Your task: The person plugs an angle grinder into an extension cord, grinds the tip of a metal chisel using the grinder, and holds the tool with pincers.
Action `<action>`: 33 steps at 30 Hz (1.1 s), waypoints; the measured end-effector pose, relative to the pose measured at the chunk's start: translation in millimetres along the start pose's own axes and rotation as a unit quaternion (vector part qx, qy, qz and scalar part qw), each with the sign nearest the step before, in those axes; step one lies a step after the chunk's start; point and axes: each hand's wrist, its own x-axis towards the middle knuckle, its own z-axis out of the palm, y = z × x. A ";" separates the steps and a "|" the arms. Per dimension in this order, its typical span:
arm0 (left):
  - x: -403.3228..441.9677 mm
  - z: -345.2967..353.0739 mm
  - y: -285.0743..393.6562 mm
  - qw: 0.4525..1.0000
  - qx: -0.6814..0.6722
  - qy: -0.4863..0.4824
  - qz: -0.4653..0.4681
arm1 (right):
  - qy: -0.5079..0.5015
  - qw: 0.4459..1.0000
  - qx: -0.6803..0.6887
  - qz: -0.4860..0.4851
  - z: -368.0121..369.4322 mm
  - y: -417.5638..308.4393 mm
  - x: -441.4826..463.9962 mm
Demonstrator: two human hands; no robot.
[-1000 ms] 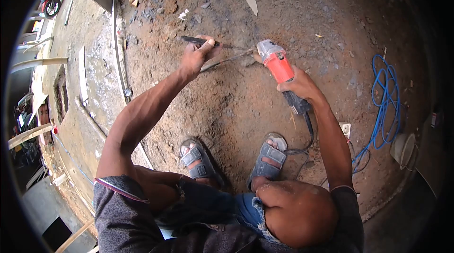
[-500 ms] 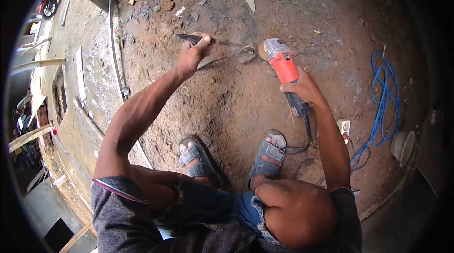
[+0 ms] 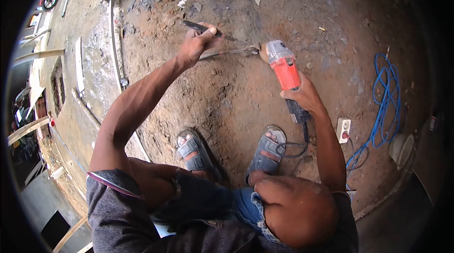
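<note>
While the right hand (image 3: 303, 95) grasps the grinder (image 3: 286, 72) over the dirt floor (image 3: 231, 104), its long axis points forward, slightly left. Left hand (image 3: 198, 44) grips a black-handled tool (image 3: 192, 25), tip aimed right toward the disc (image 3: 263, 54).

Red-grey grinder (image 3: 286, 73) tilted, disc (image 3: 263, 53) beside tip of black-handled tool (image 3: 193, 25)

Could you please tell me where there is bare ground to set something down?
Mostly bare, uneven ground lies between the dark-handled tool, the grinder and the sandals. Another patch lies between the grinder and the blue cable, with small flakes strewn about. It is crowded where the tool's tip sits by the disc and around the white socket.
</note>
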 end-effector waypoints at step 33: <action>4.2 3.7 -1.0 0.999 0.034 -0.008 0.024 | -0.053 0.998 -0.037 0.001 -12.9 -20.9 17.6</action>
